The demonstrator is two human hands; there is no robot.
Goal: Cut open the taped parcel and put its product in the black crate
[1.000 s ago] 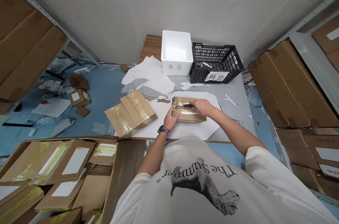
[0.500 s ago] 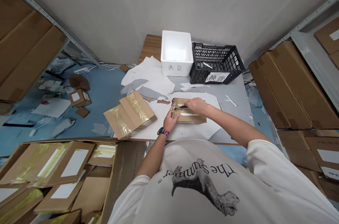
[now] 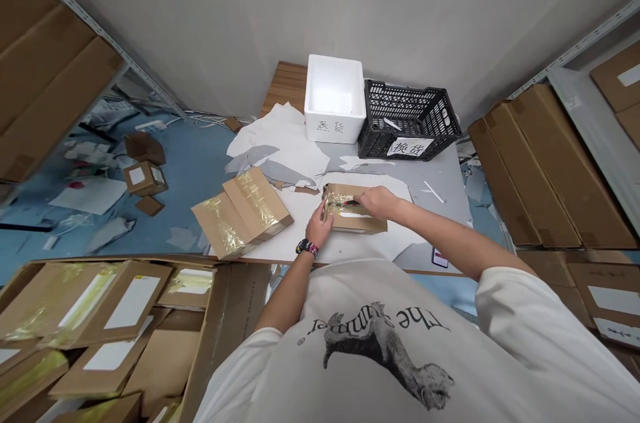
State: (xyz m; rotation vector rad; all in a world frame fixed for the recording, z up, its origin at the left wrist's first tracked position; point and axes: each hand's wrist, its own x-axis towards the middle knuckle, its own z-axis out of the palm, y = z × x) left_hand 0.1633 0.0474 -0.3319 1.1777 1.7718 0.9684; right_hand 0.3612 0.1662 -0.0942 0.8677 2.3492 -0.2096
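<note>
at far left, big brown cartons [image 3: 45, 83] sit on a shelf, and beyond them a small cardboard box [image 3: 146, 177] lies among scraps on the blue floor. below, a large open carton [image 3: 237, 309] holds many parcels [image 3: 117, 303] with yellowish tape and white labels. next, on the near left of the tabletop [image 3: 447, 173], two taped boxes [image 3: 243, 213] lie side by side, with torn white paper [image 3: 280, 136] behind them. the left hand [image 3: 319, 228], a watch [image 3: 305, 247] at its wrist, grips the left end of a flat taped carton [image 3: 367, 225], which lies on a white sheet [image 3: 295, 236] in front of the person. behind it stands a white foam box [image 3: 320, 134] with handwritten characters. the right hand [image 3: 376, 201] is closed around a red-and-black cutter [image 3: 349, 202], held over the tape on top of the carton; whether the blade is in it, i cannot tell. farther right come a black plastic crate [image 3: 376, 146] with a paper sign [image 3: 410, 147], a phone [image 3: 440, 257] near the front edge, and tall brown cartons [image 3: 555, 166].
</note>
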